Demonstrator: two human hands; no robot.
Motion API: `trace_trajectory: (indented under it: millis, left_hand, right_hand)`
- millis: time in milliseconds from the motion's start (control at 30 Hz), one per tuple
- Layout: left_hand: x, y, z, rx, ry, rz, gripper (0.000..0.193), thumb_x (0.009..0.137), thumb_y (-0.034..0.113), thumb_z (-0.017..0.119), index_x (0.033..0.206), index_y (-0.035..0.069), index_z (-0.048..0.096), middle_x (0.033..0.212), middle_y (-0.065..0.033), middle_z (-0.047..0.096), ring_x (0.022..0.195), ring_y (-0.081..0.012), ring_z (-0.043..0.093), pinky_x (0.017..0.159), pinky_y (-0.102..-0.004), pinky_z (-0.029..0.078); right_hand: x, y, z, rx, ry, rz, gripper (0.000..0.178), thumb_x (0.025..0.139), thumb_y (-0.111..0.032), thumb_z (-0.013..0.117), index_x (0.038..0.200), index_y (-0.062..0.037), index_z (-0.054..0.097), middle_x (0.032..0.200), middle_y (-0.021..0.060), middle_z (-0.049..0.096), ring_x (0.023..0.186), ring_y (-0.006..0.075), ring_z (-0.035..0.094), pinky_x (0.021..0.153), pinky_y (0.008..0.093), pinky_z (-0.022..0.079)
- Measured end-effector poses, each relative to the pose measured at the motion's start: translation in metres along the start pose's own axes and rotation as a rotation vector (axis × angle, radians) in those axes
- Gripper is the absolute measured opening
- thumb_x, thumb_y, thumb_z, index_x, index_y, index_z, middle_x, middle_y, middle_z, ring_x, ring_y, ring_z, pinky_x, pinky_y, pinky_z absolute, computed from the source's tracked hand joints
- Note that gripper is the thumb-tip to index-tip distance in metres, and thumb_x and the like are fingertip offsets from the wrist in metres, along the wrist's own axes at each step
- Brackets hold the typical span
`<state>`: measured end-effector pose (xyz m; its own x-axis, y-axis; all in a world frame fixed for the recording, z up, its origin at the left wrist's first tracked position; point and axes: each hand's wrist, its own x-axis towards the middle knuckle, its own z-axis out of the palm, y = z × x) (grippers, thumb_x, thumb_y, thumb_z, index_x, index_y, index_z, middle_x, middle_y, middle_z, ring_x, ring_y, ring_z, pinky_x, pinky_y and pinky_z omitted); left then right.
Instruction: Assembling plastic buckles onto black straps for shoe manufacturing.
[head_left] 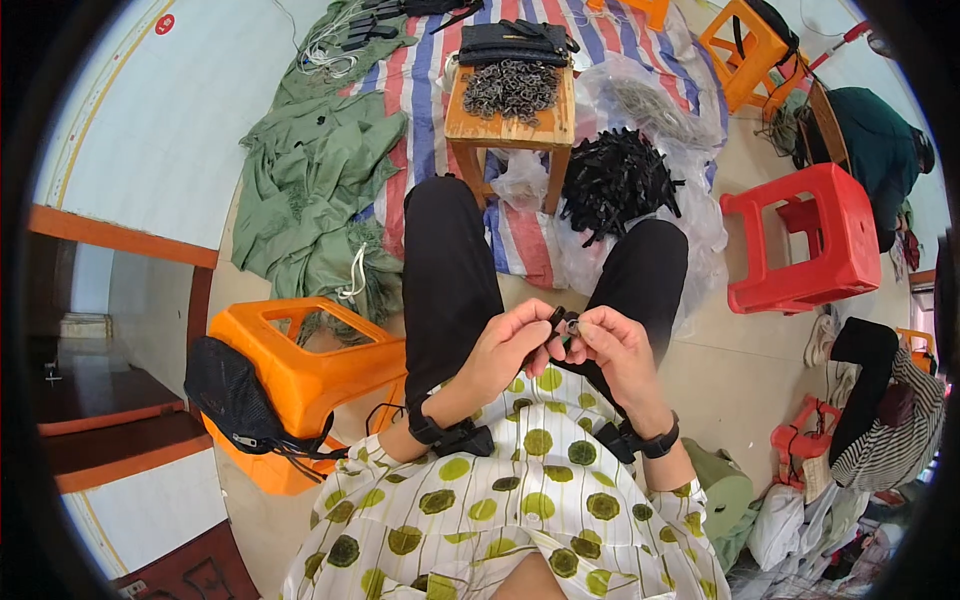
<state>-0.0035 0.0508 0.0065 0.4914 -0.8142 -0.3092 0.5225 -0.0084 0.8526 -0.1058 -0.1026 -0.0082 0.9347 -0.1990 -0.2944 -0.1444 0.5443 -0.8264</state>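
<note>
Above my lap, both hands meet with the fingertips nearly touching. My left hand (503, 348) pinches a short black strap (556, 318) between thumb and fingers. My right hand (617, 350) is closed on a small metal ring (572, 326) right beside the strap; whether the strap passes through it is too small to tell. Ahead of my knees, a heap of metal rings (510, 90) lies on a wooden stool (490, 128). Right of the stool, a pile of black strap pieces (620, 185) sits on clear plastic sheeting (700, 225).
A black zipped pouch (515, 43) lies behind the rings. Green cloth (315, 180) is spread at left over a striped sheet (395, 75). An orange stool (320, 350) with a black bag (235, 395) stands at my left, a red stool (800, 235) at right. Another person (880, 135) is at far right.
</note>
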Motion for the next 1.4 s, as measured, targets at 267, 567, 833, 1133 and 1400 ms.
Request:
trace_trajectory:
  millis: [267,567,833,1133,1400]
  left_hand:
    - [0.003,0.002,-0.001,0.364,-0.040,0.008,0.021,0.092,0.014,0.042,0.097,0.002,0.059,0.069,-0.0011,0.057,0.053,-0.0027,0.043,0.048,-0.0173,0.035]
    - [0.004,0.001,0.000,0.557,-0.084,0.061,0.017,0.091,0.012,0.044,0.093,0.001,0.057,0.067,0.0007,0.056,0.053,-0.0020,0.042,0.048,-0.0187,0.035]
    - [0.005,-0.001,-0.003,0.441,-0.162,0.099,0.016,0.091,0.013,0.044,0.097,0.002,0.053,0.069,0.0007,0.057,0.057,-0.0020,0.043,0.051,-0.0186,0.035]
    - [0.003,-0.006,0.000,0.339,-0.120,0.075,0.019,0.091,0.007,0.042,0.109,0.003,0.042,0.078,-0.0033,0.055,0.069,-0.0061,0.052,0.062,-0.0196,0.039]
    - [0.015,0.001,0.010,0.321,-0.147,0.137,0.021,0.085,0.003,0.054,0.103,0.002,0.045,0.087,-0.0037,0.055,0.080,-0.0085,0.055,0.073,-0.0231,0.044]
  right_hand:
    - [0.007,-0.012,-0.016,-0.076,-0.044,0.021,0.016,0.089,-0.016,0.056,0.090,-0.0006,0.057,0.073,0.0020,0.059,0.066,0.0077,0.055,0.064,0.0211,0.046]
    - [0.007,-0.016,-0.022,-0.098,-0.095,0.142,0.016,0.089,-0.019,0.057,0.087,-0.0024,0.058,0.073,0.0003,0.058,0.064,0.0066,0.055,0.061,0.0198,0.046]
    - [0.005,-0.006,-0.026,0.022,-0.121,0.213,0.016,0.089,-0.018,0.058,0.087,-0.0023,0.059,0.073,0.0003,0.058,0.064,0.0067,0.056,0.059,0.0186,0.045]
    - [0.007,-0.010,-0.014,-0.239,-0.096,0.116,0.017,0.089,-0.018,0.057,0.088,-0.0016,0.060,0.073,-0.0008,0.057,0.064,0.0044,0.052,0.058,0.0176,0.042]
    - [-0.001,-0.013,-0.016,-0.397,-0.003,0.086,0.016,0.089,-0.015,0.056,0.091,-0.0001,0.061,0.073,-0.0010,0.058,0.064,0.0047,0.053,0.058,0.0196,0.044]
